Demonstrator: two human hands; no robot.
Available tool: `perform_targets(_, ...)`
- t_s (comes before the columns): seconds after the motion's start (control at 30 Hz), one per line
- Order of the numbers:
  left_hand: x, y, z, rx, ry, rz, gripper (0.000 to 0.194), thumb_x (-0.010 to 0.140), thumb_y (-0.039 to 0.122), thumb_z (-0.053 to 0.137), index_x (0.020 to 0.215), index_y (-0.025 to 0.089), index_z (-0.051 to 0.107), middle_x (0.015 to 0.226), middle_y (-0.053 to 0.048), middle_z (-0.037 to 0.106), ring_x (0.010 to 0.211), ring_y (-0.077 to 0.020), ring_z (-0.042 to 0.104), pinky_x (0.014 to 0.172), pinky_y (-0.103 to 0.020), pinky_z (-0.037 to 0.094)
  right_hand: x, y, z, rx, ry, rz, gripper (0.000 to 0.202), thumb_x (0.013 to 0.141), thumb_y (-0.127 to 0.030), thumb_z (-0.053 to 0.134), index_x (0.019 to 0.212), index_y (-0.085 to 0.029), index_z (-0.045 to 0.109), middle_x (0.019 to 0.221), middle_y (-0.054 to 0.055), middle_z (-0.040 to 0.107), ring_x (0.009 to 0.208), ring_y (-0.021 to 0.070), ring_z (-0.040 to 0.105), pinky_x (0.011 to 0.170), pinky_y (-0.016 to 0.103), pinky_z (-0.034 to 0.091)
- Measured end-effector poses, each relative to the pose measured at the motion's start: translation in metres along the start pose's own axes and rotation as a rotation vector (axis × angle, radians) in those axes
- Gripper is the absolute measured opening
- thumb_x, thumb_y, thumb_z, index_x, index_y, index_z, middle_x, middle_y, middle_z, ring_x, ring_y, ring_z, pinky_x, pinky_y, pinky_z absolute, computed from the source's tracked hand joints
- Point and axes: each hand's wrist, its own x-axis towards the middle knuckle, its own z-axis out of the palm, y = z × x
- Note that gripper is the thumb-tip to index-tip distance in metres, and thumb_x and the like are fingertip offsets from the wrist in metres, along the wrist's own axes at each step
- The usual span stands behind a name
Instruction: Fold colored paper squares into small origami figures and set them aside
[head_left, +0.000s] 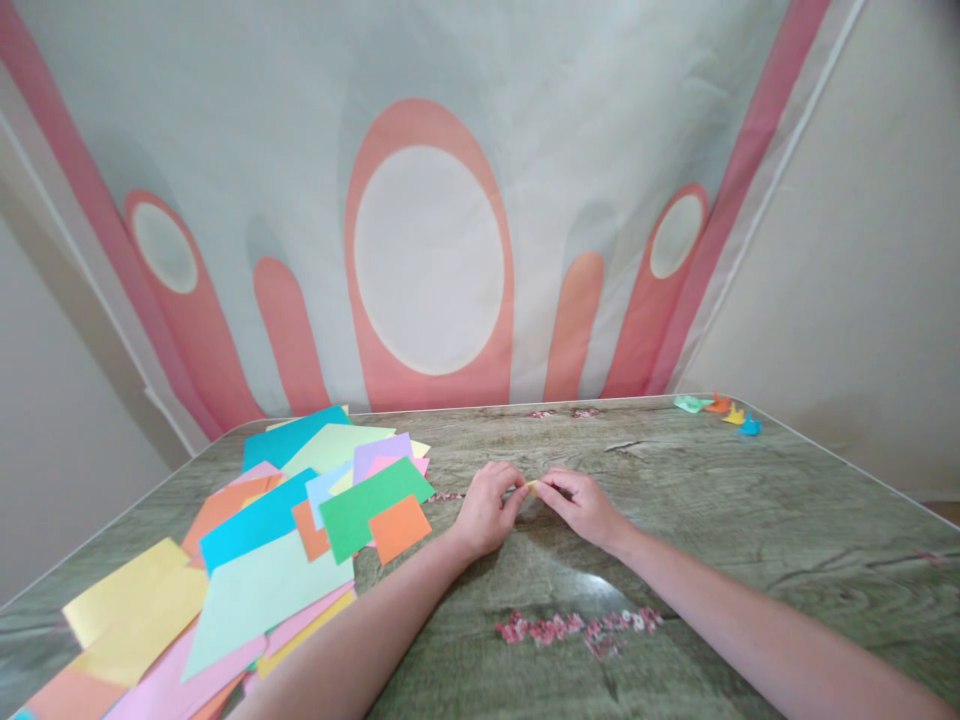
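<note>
Near the middle of the table, my left hand (491, 508) and my right hand (581, 505) face each other with fingertips pinched. Between them is a small piece of yellow paper (532, 487), mostly covered by the fingers. Both hands grip it, one at each end, just above the wood-patterned tabletop (675, 500). How the paper is folded is too small to make out. To the left of my left hand lie an orange paper square (400, 528) and a green sheet (375, 508), on top of a loose pile.
Many coloured sheets, among them a pale green one (262, 590) and a yellow one (142, 600), spread over the table's left side. Several small folded paper figures, including a blue one (750, 426), stand at the far right corner. A patterned backdrop (427, 260) hangs behind the table.
</note>
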Motion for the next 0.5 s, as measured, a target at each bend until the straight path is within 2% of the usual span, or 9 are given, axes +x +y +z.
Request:
perform_targets(0.2, -0.001, 0.0029, -0.0006, -0.037, -0.039, 0.009, 0.021, 0.088, 0.029, 0.041, 0.076, 0.018, 0.054, 0.081, -0.005, 0.057, 0.084, -0.0187, 0.049, 0.08, -0.033, 0.037, -0.0014, -0.007, -0.003, -0.062, 0.038, -0.107, 0.028, 0.089, -0.032, 0.041, 0.066, -0.019, 0.054, 0.065, 0.003, 0.052, 0.07, 0.0175, 0.047, 0.07, 0.032, 0.037)
perform_targets(0.5, -0.0034, 0.0016, 0.0036, -0.066, -0.101, 0.012, 0.023, 0.09, 0.03, 0.037, 0.075, 0.018, 0.051, 0.077, -0.002, 0.053, 0.079, -0.016, 0.047, 0.077, -0.029, 0.036, -0.002, -0.0032, -0.0013, -0.07, -0.056, -0.116, 0.032, 0.09, -0.032, 0.039, 0.063, -0.019, 0.047, 0.064, 0.001, 0.048, 0.069, 0.0159, 0.044, 0.07, 0.031, 0.035)
